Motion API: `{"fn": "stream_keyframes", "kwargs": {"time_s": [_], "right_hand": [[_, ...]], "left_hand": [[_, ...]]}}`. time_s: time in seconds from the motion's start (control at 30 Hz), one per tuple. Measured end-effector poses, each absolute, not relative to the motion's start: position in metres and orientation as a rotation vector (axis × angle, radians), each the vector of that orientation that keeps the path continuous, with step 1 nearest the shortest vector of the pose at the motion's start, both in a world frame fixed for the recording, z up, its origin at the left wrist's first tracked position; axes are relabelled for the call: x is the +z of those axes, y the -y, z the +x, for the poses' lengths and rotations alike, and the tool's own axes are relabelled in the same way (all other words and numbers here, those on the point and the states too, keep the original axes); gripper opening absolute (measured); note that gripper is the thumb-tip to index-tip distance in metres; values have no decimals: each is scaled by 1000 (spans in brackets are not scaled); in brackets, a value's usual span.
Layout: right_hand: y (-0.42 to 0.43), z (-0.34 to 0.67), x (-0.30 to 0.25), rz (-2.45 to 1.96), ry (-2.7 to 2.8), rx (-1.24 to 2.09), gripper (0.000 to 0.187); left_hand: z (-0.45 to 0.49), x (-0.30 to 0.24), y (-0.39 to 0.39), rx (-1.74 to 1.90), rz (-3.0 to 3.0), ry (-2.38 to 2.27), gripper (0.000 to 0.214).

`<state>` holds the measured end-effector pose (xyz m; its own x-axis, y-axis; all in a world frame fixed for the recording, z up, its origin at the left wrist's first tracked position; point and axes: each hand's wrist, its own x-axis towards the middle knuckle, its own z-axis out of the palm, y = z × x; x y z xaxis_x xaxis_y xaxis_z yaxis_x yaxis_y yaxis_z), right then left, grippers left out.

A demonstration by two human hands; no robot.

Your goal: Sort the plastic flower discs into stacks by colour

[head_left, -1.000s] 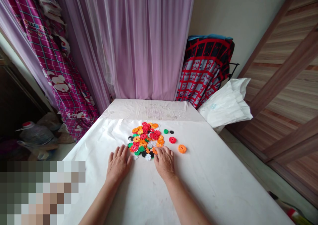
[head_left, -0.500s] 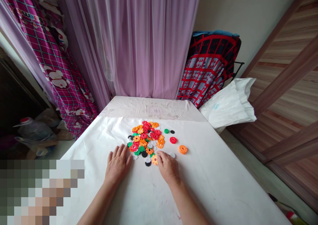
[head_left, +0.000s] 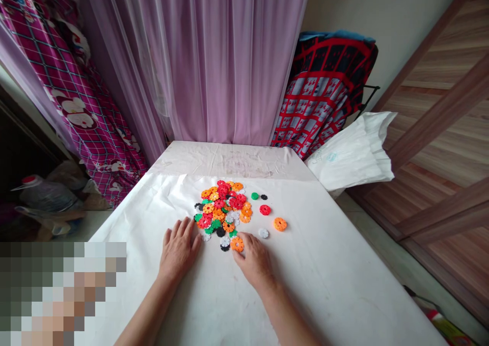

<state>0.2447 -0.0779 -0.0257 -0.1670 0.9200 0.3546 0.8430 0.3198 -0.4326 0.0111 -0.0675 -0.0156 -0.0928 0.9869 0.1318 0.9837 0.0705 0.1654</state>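
Note:
A loose pile of notched plastic snowflake discs [head_left: 219, 203] in red, orange, green, black and white lies on the white-covered table [head_left: 313, 280]. My left hand [head_left: 179, 249] rests palm down beside the pile's near left edge, its fingers stretched out and holding nothing. At the near right edge, my right hand [head_left: 254, 259] has thumb and fingers closed at the rim of an orange snowflake disc [head_left: 237, 244], which still lies low by the table. Close to this disc are a black disc [head_left: 224, 247] and a white one, partly overlapping.
Apart from the pile, to its right, sit a green disc stack [head_left: 254, 196], a black disc [head_left: 264, 197], a red stack [head_left: 265, 210], an orange stack [head_left: 280, 224] and a white disc [head_left: 263, 233]. A white bag [head_left: 351, 152] stands off the table's right edge. Purple curtains [head_left: 233, 65] hang behind.
My right hand has shifted slightly left and its thumb now reaches the orange disc's near edge, uncovering the white disc to its right. My left hand stays flat. The view has tilted a little.

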Motion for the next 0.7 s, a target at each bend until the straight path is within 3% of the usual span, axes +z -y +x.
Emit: {"fn": "stream_keyframes", "kwargs": {"time_s": [0.57, 0.7], "right_hand": [[78, 245, -28, -1555, 2093, 100, 25], [83, 241, -24, -1575, 2084, 102, 31]], "left_hand": [[11, -11, 70, 261, 2105, -2279, 57], [10, -12, 71, 278, 2133, -2277, 57]]}}
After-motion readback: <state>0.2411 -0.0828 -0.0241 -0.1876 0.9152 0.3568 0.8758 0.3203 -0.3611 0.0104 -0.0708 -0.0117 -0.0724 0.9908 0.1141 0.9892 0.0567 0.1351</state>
